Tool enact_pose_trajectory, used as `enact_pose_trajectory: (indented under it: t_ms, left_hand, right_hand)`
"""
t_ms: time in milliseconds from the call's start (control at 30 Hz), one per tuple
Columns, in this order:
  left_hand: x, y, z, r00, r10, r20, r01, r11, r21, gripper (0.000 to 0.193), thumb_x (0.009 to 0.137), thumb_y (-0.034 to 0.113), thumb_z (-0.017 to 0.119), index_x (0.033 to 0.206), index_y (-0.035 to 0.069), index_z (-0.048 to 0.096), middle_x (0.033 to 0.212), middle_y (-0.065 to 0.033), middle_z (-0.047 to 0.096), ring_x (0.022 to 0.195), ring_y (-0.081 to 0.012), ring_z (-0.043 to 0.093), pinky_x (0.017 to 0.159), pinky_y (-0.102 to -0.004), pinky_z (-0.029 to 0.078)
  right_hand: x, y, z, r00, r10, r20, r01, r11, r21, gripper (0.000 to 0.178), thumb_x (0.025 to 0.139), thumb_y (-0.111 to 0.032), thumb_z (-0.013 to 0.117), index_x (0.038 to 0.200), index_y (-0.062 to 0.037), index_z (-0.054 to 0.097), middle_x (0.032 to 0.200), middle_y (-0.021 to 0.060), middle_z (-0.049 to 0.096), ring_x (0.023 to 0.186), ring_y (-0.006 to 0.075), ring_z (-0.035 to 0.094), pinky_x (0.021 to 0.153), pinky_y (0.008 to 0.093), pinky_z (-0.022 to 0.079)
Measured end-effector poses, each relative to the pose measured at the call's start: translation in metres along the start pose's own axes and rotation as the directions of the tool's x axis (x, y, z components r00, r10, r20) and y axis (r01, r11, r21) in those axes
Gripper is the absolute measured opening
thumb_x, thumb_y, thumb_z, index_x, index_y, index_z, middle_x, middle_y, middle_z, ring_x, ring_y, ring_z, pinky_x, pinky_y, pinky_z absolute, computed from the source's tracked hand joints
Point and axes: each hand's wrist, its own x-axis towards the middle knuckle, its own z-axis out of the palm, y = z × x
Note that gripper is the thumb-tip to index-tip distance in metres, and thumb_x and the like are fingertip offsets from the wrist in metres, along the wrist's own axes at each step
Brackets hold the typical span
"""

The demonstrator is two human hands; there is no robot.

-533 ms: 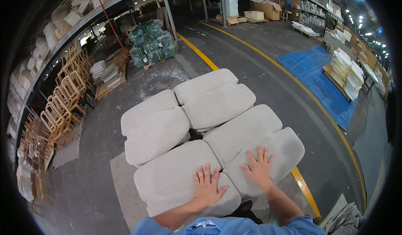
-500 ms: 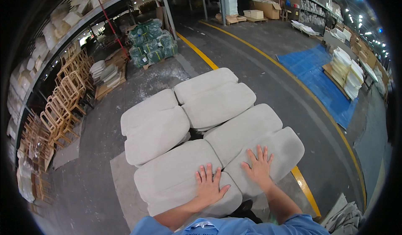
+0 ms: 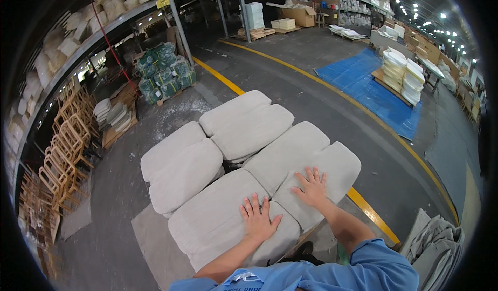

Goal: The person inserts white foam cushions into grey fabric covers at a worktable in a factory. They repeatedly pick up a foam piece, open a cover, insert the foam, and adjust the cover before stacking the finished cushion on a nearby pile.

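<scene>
Light grey cushions with rounded corners lie in several neighbouring stacks in front of me. My left hand [image 3: 260, 221] rests palm down on the near left cushion [image 3: 210, 221], close to its right end, with its fingers spread. On the near right cushion [image 3: 334, 174], my right hand [image 3: 314, 189] also lies flat, fingers apart. Neither hand grips anything. Beyond them are the far left cushion [image 3: 181, 164] and the far cushion [image 3: 249, 122]. A small dark gap shows where the stacks meet in the middle. What supports the stacks is mostly hidden.
Wooden chair frames [image 3: 67, 156] and a rack post [image 3: 179, 23] stand left. Green wrapped bundles [image 3: 165, 73] are stacked beyond. Yellow floor lines [image 3: 220, 77] cross the grey floor. A blue sheet [image 3: 353, 78] lies right, and folded grey cloth [image 3: 438, 249] sits at near right.
My view has turned somewhat to the right, so the surroundings shift left in the picture. Both hands stay flat on the same cushions, fingers still spread.
</scene>
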Motion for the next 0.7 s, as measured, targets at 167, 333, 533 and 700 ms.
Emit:
enact_pose_trajectory:
  t_ms: [167, 333, 533, 700]
  left_hand:
    - [-0.001, 0.012, 0.000, 0.999, 0.037, -0.038, -0.038, 0.999, -0.031, 0.090, 0.096, 0.066, 0.056, 0.161, 0.007, 0.039, 0.170, -0.0333, 0.016, 0.154, -0.0614, 0.009, 0.121, -0.0738, 0.007]
    - [-0.013, -0.008, -0.008, 0.996, -0.003, -0.085, 0.004, 1.000, 0.012, 0.087, 0.096, 0.065, 0.057, 0.160, 0.007, 0.043, 0.169, -0.0328, 0.020, 0.154, -0.0611, 0.012, 0.122, -0.0737, 0.008]
    - [-0.009, 0.004, -0.001, 0.995, 0.051, -0.086, -0.054, 0.998, -0.033, 0.079, 0.096, 0.060, 0.060, 0.156, 0.009, 0.049, 0.168, -0.0308, 0.024, 0.153, -0.0608, 0.013, 0.122, -0.0730, 0.010]
    - [-0.012, 0.000, 0.002, 0.994, 0.061, -0.096, -0.060, 0.998, 0.006, 0.070, 0.099, 0.052, 0.061, 0.155, 0.011, 0.051, 0.168, -0.0288, 0.026, 0.154, -0.0559, 0.019, 0.123, -0.0690, 0.013]
  right_hand:
    - [-0.022, 0.028, -0.021, 0.990, 0.113, -0.080, -0.071, 0.908, 0.413, 0.059, 0.100, -0.044, 0.064, 0.150, -0.0135, 0.056, 0.155, 0.0201, 0.053, 0.149, 0.0402, 0.042, 0.124, 0.0592, 0.023]
    - [-0.115, -0.016, -0.022, 0.907, 0.297, -0.300, 0.040, 0.648, 0.761, 0.039, 0.097, -0.021, 0.071, 0.132, -0.0048, 0.067, 0.131, 0.0170, 0.068, 0.127, 0.0328, 0.062, 0.108, 0.0397, 0.046]
    - [-0.267, -0.011, -0.022, 0.850, 0.450, -0.275, -0.151, 0.707, 0.691, 0.031, 0.095, -0.016, 0.072, 0.124, -0.0047, 0.070, 0.125, 0.0172, 0.070, 0.119, 0.0356, 0.065, 0.103, 0.0413, 0.050]
    - [-0.379, -0.018, -0.030, 0.761, 0.615, -0.207, -0.358, 0.664, 0.656, 0.030, 0.093, -0.014, 0.073, 0.122, -0.0049, 0.070, 0.123, 0.0176, 0.070, 0.117, 0.0381, 0.065, 0.101, 0.0425, 0.051]
